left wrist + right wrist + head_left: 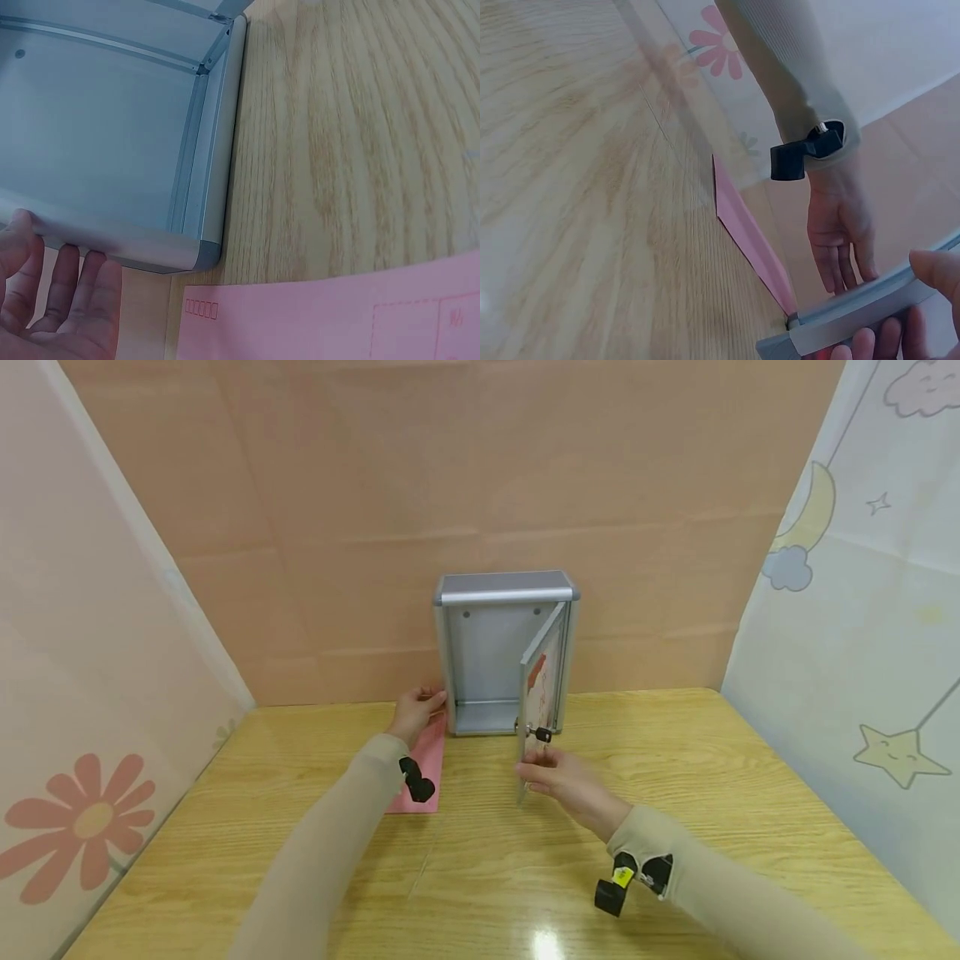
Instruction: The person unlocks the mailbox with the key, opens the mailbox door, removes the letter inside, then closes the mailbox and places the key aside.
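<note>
A grey metal box [487, 652] stands upright with its hinged door [542, 693] swung outward on the right. My right hand [566, 785] holds the lower free edge of the door, thumb on one face and fingers on the other. A key [542, 734] with a black head sits in the door's lock, just above that hand. At the box's left side, my left hand [417, 712] rests its fingertips against the outer wall [120, 244]. Under that forearm lies a pink envelope [429, 760], partly hidden; its printed squares show in the left wrist view.
The wooden table [660, 752] carries the box near its back edge, before a peach backdrop [337, 527]. Printed panels flank both sides, with a flower [90, 818] on the left and a star [900, 756] on the right.
</note>
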Motion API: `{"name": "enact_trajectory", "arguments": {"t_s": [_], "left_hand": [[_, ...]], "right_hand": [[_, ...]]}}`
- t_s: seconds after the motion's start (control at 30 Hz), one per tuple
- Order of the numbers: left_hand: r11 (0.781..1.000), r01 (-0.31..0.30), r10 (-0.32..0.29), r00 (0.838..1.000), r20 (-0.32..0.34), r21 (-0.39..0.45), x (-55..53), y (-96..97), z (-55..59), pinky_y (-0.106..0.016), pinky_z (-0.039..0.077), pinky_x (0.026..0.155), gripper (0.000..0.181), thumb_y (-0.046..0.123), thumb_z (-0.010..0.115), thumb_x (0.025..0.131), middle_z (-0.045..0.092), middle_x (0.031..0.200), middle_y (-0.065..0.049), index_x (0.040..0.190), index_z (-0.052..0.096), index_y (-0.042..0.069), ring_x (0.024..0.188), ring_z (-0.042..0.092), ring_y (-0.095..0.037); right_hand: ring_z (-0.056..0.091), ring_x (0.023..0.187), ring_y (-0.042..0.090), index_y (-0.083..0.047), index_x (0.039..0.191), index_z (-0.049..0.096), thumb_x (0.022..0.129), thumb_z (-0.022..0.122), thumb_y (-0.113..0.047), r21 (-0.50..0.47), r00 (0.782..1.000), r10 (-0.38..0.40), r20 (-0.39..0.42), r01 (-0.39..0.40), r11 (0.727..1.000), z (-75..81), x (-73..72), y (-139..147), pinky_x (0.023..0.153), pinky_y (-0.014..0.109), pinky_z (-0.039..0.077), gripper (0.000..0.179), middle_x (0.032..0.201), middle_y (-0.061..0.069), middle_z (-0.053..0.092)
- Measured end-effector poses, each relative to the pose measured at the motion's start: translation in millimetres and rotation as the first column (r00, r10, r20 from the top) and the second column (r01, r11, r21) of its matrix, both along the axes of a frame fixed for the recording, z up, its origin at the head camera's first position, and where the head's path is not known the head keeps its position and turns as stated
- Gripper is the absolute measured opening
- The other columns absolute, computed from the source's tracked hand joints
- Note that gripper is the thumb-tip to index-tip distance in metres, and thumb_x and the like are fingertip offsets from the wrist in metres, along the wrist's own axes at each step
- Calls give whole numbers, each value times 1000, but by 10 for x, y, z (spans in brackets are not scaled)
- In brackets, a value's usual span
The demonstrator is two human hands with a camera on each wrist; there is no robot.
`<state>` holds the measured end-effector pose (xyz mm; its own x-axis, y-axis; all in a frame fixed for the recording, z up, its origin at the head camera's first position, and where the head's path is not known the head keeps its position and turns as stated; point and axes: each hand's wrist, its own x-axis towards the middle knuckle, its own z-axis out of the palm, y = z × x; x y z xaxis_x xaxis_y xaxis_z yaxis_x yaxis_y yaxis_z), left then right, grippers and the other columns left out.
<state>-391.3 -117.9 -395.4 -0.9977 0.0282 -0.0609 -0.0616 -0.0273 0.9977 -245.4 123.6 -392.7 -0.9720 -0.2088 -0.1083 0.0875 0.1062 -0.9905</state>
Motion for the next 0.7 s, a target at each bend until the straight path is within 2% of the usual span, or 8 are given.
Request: {"name": "enact_trajectory", "arguments": {"t_s": [0.2, 0.4, 0.5, 0.57, 0.63, 0.7], "left_hand": [[1000, -12, 12, 1000, 0, 6, 11, 26, 14, -47, 44, 104, 22, 10, 59, 97, 58, 115, -16, 114, 53, -3, 110, 58, -30], [1000, -10, 11, 1000, -10, 22, 1, 40, 12, -48, 45, 103, 20, 9, 59, 97, 59, 108, -12, 111, 52, -4, 102, 60, -25], [1000, -11, 11, 1000, -11, 5, -3, 50, 15, -47, 46, 102, 20, 10, 59, 96, 59, 108, -12, 111, 53, -3, 102, 60, -25], [1000, -8, 8, 1000, -11, -1, 4, 49, 21, -47, 45, 102, 21, 10, 60, 96, 59, 108, -13, 111, 54, -3, 104, 60, -26], [1000, 4, -4, 1000, 0, -3, 58, 47, 88, -48, 44, 104, 23, 10, 59, 96, 58, 112, -16, 113, 53, -4, 109, 59, -31], [1000, 5, -5, 1000, -1, -2, 56, 42, 86, -48, 43, 104, 23, 10, 59, 96, 58, 113, -17, 113, 53, -4, 111, 58, -33]], "right_hand": [[56, 94, 18, -3, 101, 50, 93, 64, -19, 25, 999, -30, -15, 30, 999, -8, -148, -205, 100, 48, 45, 23, 95, 2, 52], [58, 91, 17, -4, 99, 50, 92, 64, -17, 19, 999, -52, -4, 52, 998, 14, -211, -298, 98, 48, 46, 21, 95, 4, 55], [59, 104, 25, 1, 114, 48, 93, 63, -21, 24, 1000, -6, 24, 6, 1000, 36, -228, -244, 102, 50, 44, 34, 110, 12, 57], [56, 110, 29, 6, 126, 41, 94, 60, -26, 12, 997, 51, 55, -52, 999, 64, -242, -180, 104, 49, 42, 49, 122, 17, 54], [57, 105, 26, 8, 132, 35, 97, 56, -29, -20, 991, 106, 85, -105, 994, 117, -254, -101, 101, 43, 45, 54, 123, 17, 53], [58, 96, 19, 7, 133, 35, 100, 50, -30, -67, 981, 158, 110, -151, 986, 186, -270, -24, 95, 35, 49, 52, 116, 13, 54]]}}
